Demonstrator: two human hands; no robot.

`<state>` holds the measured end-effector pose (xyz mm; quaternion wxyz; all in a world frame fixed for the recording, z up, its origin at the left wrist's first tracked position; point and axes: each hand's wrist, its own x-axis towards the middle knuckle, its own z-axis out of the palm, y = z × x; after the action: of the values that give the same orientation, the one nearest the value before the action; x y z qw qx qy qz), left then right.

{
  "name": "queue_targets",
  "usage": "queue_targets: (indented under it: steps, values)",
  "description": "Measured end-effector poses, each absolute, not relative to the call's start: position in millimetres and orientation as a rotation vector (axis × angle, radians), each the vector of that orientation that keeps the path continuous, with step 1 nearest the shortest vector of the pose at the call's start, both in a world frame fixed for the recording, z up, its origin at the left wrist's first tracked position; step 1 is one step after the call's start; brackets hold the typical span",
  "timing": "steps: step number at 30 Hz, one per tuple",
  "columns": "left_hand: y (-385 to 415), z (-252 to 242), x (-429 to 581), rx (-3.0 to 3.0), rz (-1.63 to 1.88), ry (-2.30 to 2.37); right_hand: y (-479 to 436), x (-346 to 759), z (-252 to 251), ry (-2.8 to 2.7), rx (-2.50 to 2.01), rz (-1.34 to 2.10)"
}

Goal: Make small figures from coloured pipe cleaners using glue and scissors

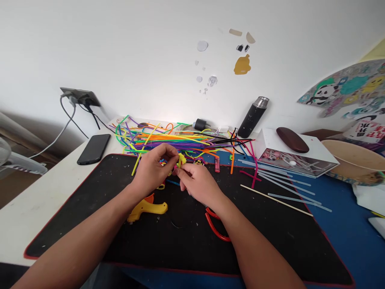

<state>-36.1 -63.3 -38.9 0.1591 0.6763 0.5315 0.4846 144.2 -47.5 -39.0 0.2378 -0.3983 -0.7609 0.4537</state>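
Black mat (270, 237) mid-frame on the counter — left hand (153, 168) and right hand (197, 180) both pinch a yellow pipe-cleaner piece (181, 160) — fingers narrow.

Both bare forearms reach forward from the lower edge and meet in the middle. The bare left hand (153, 168) is curled, with its fingertips pinched together. The bare right hand (197, 181) is palm down, its pinched fingertips touching the left ones.

Home craft desk, pretty sure; hobby corner, not proper workshop. Heap of coloured pipe cleaners (168, 140) by wall, yellow glue gun (147, 208), clear glue sticks (285, 180) on black desk mat (90, 208). Phone (94, 149), thermos flask (252, 117), chargers in wall socket (80, 96), sticker leftovers (242, 64) on white wall, panda print (345, 88) at side.
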Motion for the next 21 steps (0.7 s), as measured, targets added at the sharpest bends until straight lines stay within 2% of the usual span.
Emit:
queue_targets:
  steps: [4, 11, 21]
  values:
    - [-61.7, -37.2, -38.2, 2.064, 1.316, 1.603, -51.8, 144.2, -31.4, -2.151, -1.078, 1.163]
    - [-58.7, -37.0, -40.6, 2.241, 1.203, 1.597, -49.0, 148.7, -28.2, -2.317, -1.136, 0.565]
    - [-59.2, -39.0, -36.8, 2.432, 1.105, 1.437, -42.3, 159.6, -20.2, -2.29, -1.193, 0.372]
